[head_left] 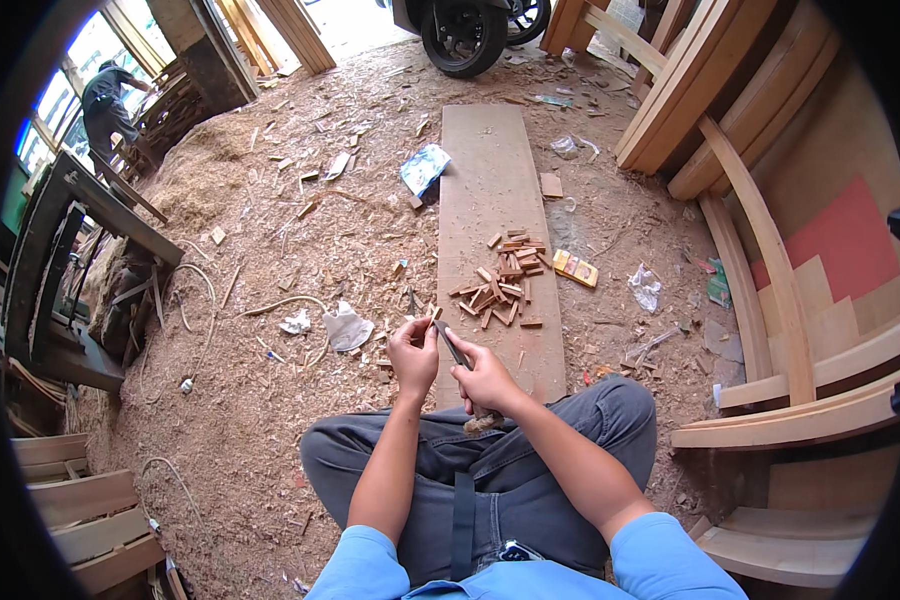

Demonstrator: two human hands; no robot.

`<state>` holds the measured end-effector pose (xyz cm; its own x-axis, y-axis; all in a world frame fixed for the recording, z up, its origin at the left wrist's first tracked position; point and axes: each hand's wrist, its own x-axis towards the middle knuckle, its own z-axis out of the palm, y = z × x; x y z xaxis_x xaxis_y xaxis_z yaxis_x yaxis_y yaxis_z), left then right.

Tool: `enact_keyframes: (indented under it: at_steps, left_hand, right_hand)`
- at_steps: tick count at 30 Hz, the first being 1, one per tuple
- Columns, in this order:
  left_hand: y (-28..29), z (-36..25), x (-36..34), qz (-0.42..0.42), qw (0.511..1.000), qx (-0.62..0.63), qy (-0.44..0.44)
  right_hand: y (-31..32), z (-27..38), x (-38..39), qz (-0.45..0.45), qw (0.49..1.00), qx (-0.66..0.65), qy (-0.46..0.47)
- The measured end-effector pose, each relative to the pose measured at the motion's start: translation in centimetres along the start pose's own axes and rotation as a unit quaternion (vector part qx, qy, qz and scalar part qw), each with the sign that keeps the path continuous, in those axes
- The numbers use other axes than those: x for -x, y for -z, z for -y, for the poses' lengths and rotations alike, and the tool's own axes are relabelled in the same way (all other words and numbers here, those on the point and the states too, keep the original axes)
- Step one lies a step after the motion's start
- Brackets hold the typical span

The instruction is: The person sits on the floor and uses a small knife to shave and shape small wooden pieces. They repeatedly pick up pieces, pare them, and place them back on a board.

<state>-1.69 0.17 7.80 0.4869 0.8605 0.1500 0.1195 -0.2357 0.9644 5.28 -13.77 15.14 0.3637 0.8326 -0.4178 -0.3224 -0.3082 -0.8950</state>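
Note:
My left hand pinches a small wooden piece between thumb and fingers. My right hand grips a knife by its handle, the dark blade angled up toward the wooden piece. Both hands hover above my knees, over the near end of a long flat board lying on the floor. A pile of several small cut wood pieces rests on that board just beyond my hands.
Sawdust and wood scraps cover the floor. Curved wooden frames stack at the right, slatted wood parts at lower left. A motorcycle wheel stands at the top. Another person works at far upper left.

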Motion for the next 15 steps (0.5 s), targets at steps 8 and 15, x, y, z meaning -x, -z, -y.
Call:
enact_keyframes:
  at_steps: [8, 15]
  left_hand:
    - [-0.3, 0.8, 0.1, 0.012, 1.000, -0.015, 0.010]
    - [-0.5, 1.6, 0.1, 0.026, 0.995, 0.011, 0.091]
  right_hand:
    - [-0.5, -1.7, -1.7, -0.054, 0.998, -0.001, -0.011]
    - [-0.4, -2.3, -1.9, -0.065, 0.998, 0.012, -0.013]
